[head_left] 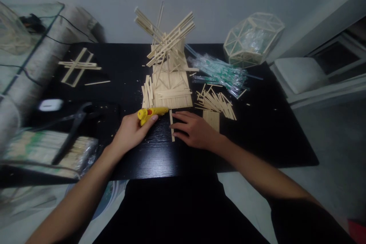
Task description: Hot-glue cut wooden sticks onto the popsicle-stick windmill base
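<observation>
My left hand [130,131] is wrapped around a yellow hot glue gun [153,112], its nozzle pointing right toward the top of a short wooden strip [172,126]. That strip lies upright in view on the black table. My right hand [196,129] rests beside it, fingers stretched apart with the tips touching the strip's right edge. Just beyond stands a windmill model [171,80] made of wooden sticks, with crossed blades on top. A small panel of joined sticks [211,121] lies partly under my right wrist.
Loose sticks [219,103] and clear plastic packets [220,70] lie to the right, before a faceted stick-framed ornament [254,40]. At left are a crossed stick frame [78,66], a white case [50,105], black pliers-like tool [76,122] and a pack of sticks [42,152].
</observation>
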